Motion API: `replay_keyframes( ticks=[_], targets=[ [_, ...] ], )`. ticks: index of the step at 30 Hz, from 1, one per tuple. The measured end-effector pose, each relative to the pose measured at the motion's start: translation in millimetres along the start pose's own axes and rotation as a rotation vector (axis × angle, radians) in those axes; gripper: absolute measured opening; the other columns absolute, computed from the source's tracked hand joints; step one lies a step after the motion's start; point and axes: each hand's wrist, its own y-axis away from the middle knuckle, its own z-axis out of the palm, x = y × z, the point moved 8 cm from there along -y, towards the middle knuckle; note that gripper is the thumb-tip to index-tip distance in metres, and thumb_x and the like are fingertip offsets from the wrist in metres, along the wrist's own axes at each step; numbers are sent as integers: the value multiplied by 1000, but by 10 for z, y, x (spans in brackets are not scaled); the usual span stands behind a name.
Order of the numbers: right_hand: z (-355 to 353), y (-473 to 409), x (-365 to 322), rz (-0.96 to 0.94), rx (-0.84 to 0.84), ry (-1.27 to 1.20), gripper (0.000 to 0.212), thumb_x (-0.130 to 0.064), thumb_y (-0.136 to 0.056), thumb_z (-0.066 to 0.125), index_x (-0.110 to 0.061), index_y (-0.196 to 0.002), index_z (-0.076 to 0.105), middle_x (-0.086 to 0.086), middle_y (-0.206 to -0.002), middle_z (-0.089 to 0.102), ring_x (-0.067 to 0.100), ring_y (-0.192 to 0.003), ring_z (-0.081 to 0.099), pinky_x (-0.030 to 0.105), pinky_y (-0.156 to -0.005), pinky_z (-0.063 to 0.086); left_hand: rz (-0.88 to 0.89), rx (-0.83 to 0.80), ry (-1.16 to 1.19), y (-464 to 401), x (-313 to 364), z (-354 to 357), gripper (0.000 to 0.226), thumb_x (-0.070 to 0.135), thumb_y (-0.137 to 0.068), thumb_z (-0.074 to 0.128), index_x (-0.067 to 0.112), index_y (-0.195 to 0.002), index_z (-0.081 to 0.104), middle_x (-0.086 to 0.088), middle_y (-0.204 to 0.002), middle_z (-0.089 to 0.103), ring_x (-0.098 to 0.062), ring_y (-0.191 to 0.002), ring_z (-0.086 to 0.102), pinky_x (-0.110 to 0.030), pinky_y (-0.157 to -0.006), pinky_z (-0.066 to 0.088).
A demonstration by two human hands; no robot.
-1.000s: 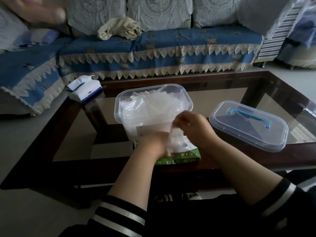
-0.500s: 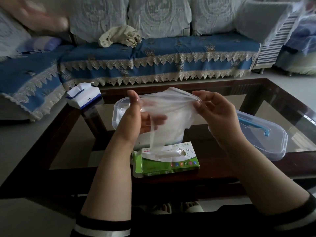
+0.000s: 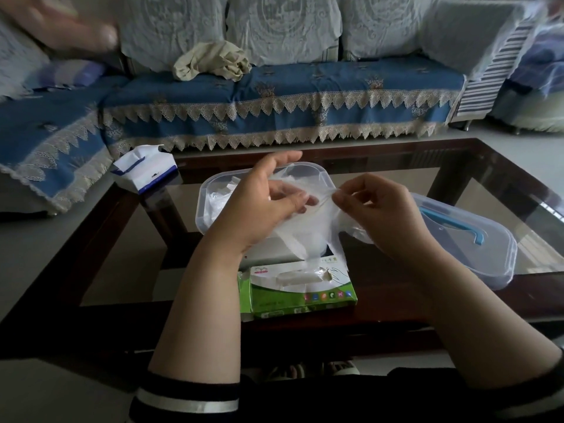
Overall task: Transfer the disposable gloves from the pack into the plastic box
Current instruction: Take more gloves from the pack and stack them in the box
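- Left sleeve [image 3: 186,403]: dark fabric, pale stripe at cuff, pushed up the forearm.
- Right sleeve [image 3: 549,389]: dark, striped, partly out of frame.
- Forearms and hands were bare.

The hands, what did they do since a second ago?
Both hands rose from the green pack, pulling out a clear glove. Left hand and right hand now grip it over the plastic box. Pack, box and lid stayed put.

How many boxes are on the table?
3. The clear plastic box sits open behind the hands, the green glove pack lies at the near edge, and a white and blue tissue box sits at the far left corner. None seem hidden.
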Motion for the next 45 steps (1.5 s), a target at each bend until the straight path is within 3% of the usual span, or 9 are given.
replay_keyframes(
  ticks=[7,14,19,25,29,33,39,42,45],
  targets=[
    [123,-31,106,93,-363,-413,116,-58,-52,83,-26,-146,23,7,-123,63,15,-111,64,30,-95,51,213,-164,51,-104,332,74,28,-3,-96,50,20,-106,62,6,-104,71,-1,-61,48,-19,-55,40],
    [138,-247,237,182,-133,-525,85,-14,-71,71,-19,-145,29,6,-77,71,16,-77,71,27,-73,57,126,170,-124,-280,12,-373,47,5,-100,47,35,-135,53,13,-135,56,-6,-66,51,-17,-56,47],
    [208,-788,203,110,-52,-162,67,-12,-84,69,-15,-141,35,10,-85,67,9,-60,61,20,-58,52,-94,341,-378,-368,-493,-604,46,18,-101,50,24,-146,43,0,-147,46,-21,-131,46,-28,-103,37],
    [731,-1221,180,-35,-159,457,58,-22,-88,66,-23,-138,37,7,-102,66,22,-84,63,43,-75,57,-334,192,-959,-464,-948,-664,68,31,-96,58,22,-153,23,8,-161,19,-27,-143,20,-47,-110,29],
    [1094,-1255,230,-184,-318,726,57,-29,-89,65,-24,-138,35,4,-105,65,20,-86,60,33,-65,49,-395,107,-1015,-478,-1045,-641,75,18,-94,60,24,-154,16,9,-163,5,-24,-150,0,-54,-113,23],
    [990,-1206,219,-245,-292,859,65,-32,-84,68,-22,-140,37,6,-134,50,25,-126,43,40,-103,40,-473,31,-1052,-464,-1109,-656,80,13,-91,61,27,-155,15,9,-163,-4,-26,-150,-8,-55,-115,19],
    [241,-746,113,-108,62,535,51,-29,-87,65,-21,-134,47,4,-136,46,24,-128,41,41,-110,33,-498,97,-997,-345,-947,-742,79,24,-88,70,42,-150,24,3,-161,-20,-33,-147,-17,-61,-115,11],
    [21,-278,-44,-182,234,300,27,-26,-88,59,-15,-113,58,-4,-106,57,14,-93,57,28,-82,50,-409,216,-1008,-257,-781,-795,70,33,-87,71,42,-146,35,1,-163,-13,-32,-148,-14,-62,-115,9],
    [243,71,-109,-179,40,232,27,-42,-84,52,-20,-96,62,-15,-82,59,2,-73,58,18,-65,49,-219,375,-1008,-114,-555,-746,50,30,-91,65,36,-138,50,-2,-163,7,-29,-150,-1,-54,-117,13]
  ],
)
